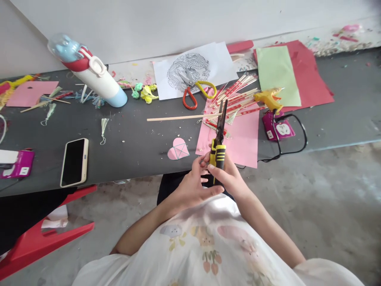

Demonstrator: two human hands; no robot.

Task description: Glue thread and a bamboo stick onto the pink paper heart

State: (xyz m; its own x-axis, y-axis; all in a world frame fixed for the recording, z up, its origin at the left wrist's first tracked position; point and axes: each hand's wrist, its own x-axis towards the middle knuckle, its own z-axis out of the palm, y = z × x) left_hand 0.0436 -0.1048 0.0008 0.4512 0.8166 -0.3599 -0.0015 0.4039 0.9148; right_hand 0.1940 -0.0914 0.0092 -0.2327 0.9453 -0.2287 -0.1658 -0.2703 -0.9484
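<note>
The right hand has its fingers closed round long-nose pliers with ridged yellow-and-black grips, near the counter's front edge; the left hand sits beside the grips, fingers loosely curved, thumb spread wide, contact unclear. Just beyond that edge lies a flat pink paper heart lined with a crossed square; leftward, a smartphone with a pale rounded case nears the same edge. A smooth pink sheet reaches the front edge on the right. A straight, slim wooden stick ends at the pliers' dark metal tips; whether they grip it I cannot tell. Behind are red-marked sticks, scissors with red and yellow loops, and, toward the back edge, a dragon drawing on white paper. Open gray surface stretches between phone and heart, and along the counter's right end.
</note>
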